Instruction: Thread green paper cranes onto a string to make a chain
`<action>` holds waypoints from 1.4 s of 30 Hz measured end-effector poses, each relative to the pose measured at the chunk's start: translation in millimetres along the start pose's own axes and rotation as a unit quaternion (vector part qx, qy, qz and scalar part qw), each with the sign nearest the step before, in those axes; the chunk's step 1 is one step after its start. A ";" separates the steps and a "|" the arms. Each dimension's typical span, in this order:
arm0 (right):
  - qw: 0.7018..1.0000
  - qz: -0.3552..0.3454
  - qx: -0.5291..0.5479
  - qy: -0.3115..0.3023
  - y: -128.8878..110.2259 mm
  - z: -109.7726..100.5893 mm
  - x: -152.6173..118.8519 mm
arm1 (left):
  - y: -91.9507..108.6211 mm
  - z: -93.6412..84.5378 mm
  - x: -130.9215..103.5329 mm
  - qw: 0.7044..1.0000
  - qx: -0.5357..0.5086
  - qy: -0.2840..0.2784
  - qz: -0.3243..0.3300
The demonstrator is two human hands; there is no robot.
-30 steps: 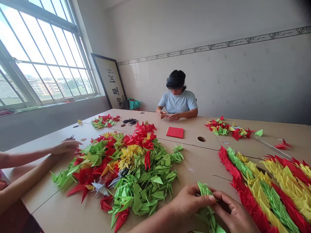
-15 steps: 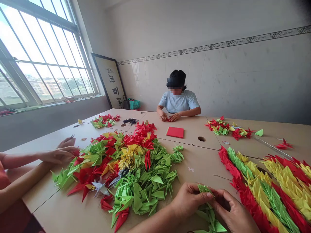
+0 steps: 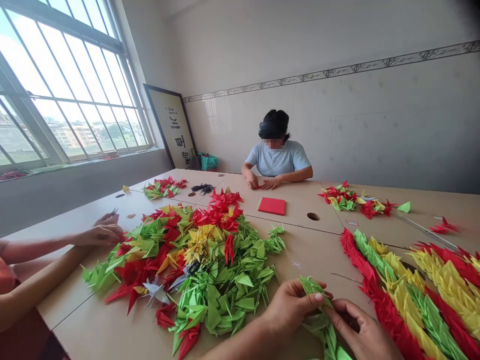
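Note:
At the lower right of the view, my left hand point(image 3: 294, 306) is closed on the upper end of a bunch of green folded paper pieces point(image 3: 327, 332). Close on its right, my right hand point(image 3: 362, 327) has its fingers curled against the same green bunch. The lower part of the bunch hangs down between both hands and runs out of the frame. A large heap of green folded papers point(image 3: 228, 280) lies left of my hands, mixed with red, yellow and white ones. Rows of red, yellow and green folded paper point(image 3: 397, 295) lie to the right.
Across the table point(image 3: 300, 240) a person point(image 3: 279, 155) handles red paper behind a red paper stack point(image 3: 271, 205). At the left, another person's hands point(image 3: 103, 232) hold a small pointed tool. Black string point(image 3: 202, 188), smaller paper piles and a metal rod point(image 3: 427, 231) lie further back.
My hands have parted slightly, and more of the green bunch shows between them. The left person's hands have come closer together. The view has shifted slightly.

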State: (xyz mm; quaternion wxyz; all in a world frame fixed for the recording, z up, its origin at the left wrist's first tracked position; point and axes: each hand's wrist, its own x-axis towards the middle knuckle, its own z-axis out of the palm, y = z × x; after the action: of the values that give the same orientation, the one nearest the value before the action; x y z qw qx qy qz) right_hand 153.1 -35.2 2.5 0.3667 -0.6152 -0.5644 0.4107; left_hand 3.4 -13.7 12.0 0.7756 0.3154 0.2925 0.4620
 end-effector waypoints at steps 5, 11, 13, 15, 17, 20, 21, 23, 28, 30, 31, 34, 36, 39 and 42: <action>1.000 -0.007 0.022 -0.013 -1.3 0.0 1.5 | 0.7 1.3 -1.7 1.000 -0.017 -0.002 -0.002; 0.999 -0.023 0.020 -0.013 -2.1 -0.3 1.2 | 2.7 3.5 -2.5 0.999 -0.029 0.010 -0.008; 0.999 -0.027 0.016 -0.006 -0.7 -1.0 1.9 | 2.0 3.4 -2.8 0.999 -0.034 0.008 -0.006; 1.000 -0.024 0.012 -0.004 2.5 -1.4 3.1 | 0.7 2.7 -3.0 0.999 -0.041 0.003 -0.009; 1.000 -0.017 0.015 -0.009 6.2 -1.0 4.3 | -0.5 2.1 -2.7 0.999 -0.047 -0.001 -0.010; 0.999 -0.008 0.034 -0.032 8.7 0.5 4.5 | -1.2 1.6 -1.0 0.999 -0.051 0.004 0.003; 0.998 -0.007 0.043 -0.042 8.2 0.9 4.1 | -1.1 1.7 -0.3 0.999 -0.051 0.010 0.010; 0.997 -0.009 0.057 -0.057 5.9 1.5 2.6 | -0.8 2.1 0.8 0.998 -0.051 0.021 0.017; 0.998 -0.016 0.035 -0.050 5.8 0.9 1.7 | -1.5 2.9 1.3 0.998 -0.059 0.020 0.015; 0.998 -0.012 0.041 -0.048 8.7 1.0 3.2 | -2.1 2.9 1.4 0.998 -0.061 0.018 0.017; 0.998 -0.014 0.049 -0.047 9.9 1.0 4.0 | -2.2 2.9 1.6 0.998 -0.061 0.018 0.017; 0.998 -0.024 0.055 -0.032 10.8 0.2 5.6 | -1.2 2.9 2.2 0.997 -0.064 0.033 0.015; 0.998 -0.028 0.046 -0.028 9.6 -1.5 5.4 | 0.1 2.5 2.7 0.996 -0.076 0.044 0.015; 0.997 -0.027 0.040 -0.054 6.5 -4.3 3.1 | 1.8 1.3 3.5 0.994 -0.087 0.056 0.021; 0.995 -0.021 0.041 -0.089 3.7 -5.4 0.1 | 2.2 0.0 4.3 0.994 -0.084 0.067 0.014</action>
State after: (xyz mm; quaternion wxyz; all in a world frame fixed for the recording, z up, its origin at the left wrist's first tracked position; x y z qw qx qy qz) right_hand 159.5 -35.4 1.3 0.3489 -0.5483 -0.5902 0.4789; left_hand 4.0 -9.0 12.9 0.7714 0.2214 0.2991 0.5162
